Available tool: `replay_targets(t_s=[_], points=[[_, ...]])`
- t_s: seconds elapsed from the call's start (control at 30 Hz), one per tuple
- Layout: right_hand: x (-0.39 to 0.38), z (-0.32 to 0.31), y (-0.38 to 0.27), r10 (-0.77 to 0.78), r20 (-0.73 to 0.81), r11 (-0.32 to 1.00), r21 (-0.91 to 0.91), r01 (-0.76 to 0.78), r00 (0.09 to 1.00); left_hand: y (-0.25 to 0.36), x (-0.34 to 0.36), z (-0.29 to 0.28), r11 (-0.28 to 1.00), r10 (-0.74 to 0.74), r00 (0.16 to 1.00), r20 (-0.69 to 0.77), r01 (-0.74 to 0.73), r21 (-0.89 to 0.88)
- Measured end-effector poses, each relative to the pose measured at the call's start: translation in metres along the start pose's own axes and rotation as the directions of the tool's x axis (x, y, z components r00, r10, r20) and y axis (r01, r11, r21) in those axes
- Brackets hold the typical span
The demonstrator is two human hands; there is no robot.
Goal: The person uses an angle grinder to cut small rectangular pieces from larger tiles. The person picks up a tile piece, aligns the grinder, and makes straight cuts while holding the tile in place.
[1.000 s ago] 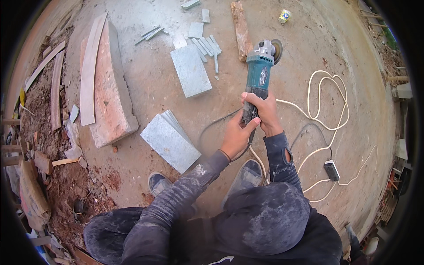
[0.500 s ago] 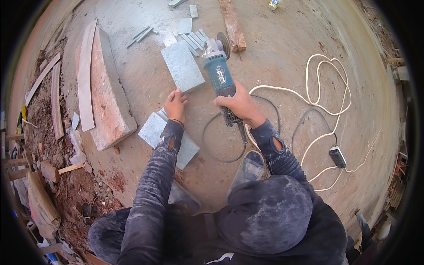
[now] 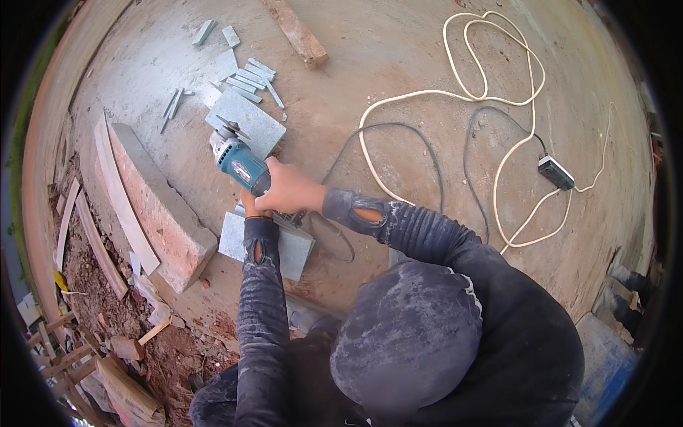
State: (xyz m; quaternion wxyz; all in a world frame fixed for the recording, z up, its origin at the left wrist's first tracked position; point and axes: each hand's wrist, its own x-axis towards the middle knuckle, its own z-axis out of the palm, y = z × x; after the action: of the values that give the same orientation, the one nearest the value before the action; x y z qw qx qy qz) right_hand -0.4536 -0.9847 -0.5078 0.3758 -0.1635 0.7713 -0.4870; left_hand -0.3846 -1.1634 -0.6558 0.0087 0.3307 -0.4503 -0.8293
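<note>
My right hand (image 3: 295, 186) is wrapped round the rear grip of a blue angle grinder (image 3: 240, 161). The grinder's disc (image 3: 233, 127) is over a grey-blue stone tile (image 3: 265, 134) lying on the ground; whether it touches cannot be told. Close behind the grinder, my left hand (image 3: 249, 205) is largely covered by the tool and my right hand, its fingers hidden. Beneath the hands, more grey tiles (image 3: 294, 250) lie overlapping. Several narrow cut strips (image 3: 249, 78) of the same stone lie just beyond the tile.
A long rough stone block (image 3: 153, 203) with a thin board (image 3: 128, 192) on it lies at left. Pale cable (image 3: 455, 93) loops across the right side, near a power socket box (image 3: 556, 172). A timber piece (image 3: 295, 32) lies at the far side, rubble (image 3: 192, 341) at lower left.
My right hand has swung the grinder leftward, bringing its disc from beside the tile to over it. The view has shifted, and my left hand's fingers, earlier at the tile's near edge, are now hidden.
</note>
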Motion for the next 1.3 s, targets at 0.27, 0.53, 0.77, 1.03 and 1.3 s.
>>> replay_targets(t_s=[0.27, 0.53, 0.77, 1.03, 1.3], points=[[0.001, 0.010, 0.006, 0.019, 0.023, 1.000, 0.019, -0.019, 1.000, 0.001, -0.009, 0.008, 0.999, 0.009, 1.000, 0.009, -0.009, -0.049], [-0.002, 0.011, 0.009, 0.057, 0.069, 0.996, 0.065, -0.061, 0.996, 0.001, -0.006, 0.009, 0.996, 0.018, 0.999, 0.028, -0.015, -0.087], [-0.007, 0.007, 0.005, 0.069, 0.081, 0.995, 0.060, -0.074, 0.994, -0.001, 0.006, 0.007, 0.994, 0.026, 0.997, 0.074, -0.018, -0.110], [-0.005, 0.009, 0.005, 0.071, 0.086, 0.993, 0.090, -0.078, 0.994, -0.004, 0.002, -0.003, 0.994, 0.029, 0.995, 0.092, -0.019, -0.111], [0.029, 0.018, 0.002, 0.064, 0.039, 0.995, 0.078, -0.067, 0.997, 0.000, -0.015, 0.008, 0.985, -0.056, 0.996, 0.062, 0.066, -0.159]])
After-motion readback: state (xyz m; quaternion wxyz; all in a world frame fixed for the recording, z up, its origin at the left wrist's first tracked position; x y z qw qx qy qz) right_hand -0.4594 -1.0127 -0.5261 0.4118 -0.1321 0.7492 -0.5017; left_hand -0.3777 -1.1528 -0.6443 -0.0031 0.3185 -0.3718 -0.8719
